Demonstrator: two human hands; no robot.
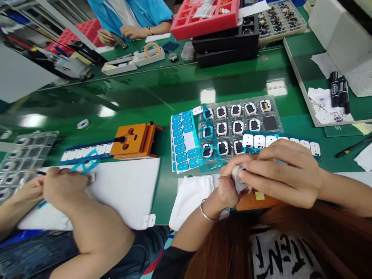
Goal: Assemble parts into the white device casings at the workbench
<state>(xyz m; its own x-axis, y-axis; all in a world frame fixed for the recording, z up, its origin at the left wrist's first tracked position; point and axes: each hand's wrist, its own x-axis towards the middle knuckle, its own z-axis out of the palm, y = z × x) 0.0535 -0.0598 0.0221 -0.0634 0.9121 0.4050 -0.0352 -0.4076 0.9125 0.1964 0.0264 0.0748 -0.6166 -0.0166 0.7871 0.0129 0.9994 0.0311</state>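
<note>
My left hand (229,188), with a bangle at its wrist, grips a small pale watch case (238,179) with rounded corners. From the right, my right hand (286,174) closes its fingertips on the same watch case, hiding much of it. Beneath both hands lies an orange fixture (247,203) with a yellow piece on it. Just beyond, a clear tray (277,112) holds several white-rimmed watch cases with dark insides. A strip of white adhesive pieces (259,141) lies across the tray's near edge and runs behind my right hand.
Left of the tray is a blue sticker sheet (186,144); a white cloth (192,195) lies nearer. A co-worker's hands (62,188) work at the left beside another orange fixture (132,140). Black markers (334,89) rest at right. Across the bench are a red tray (203,29) and another person.
</note>
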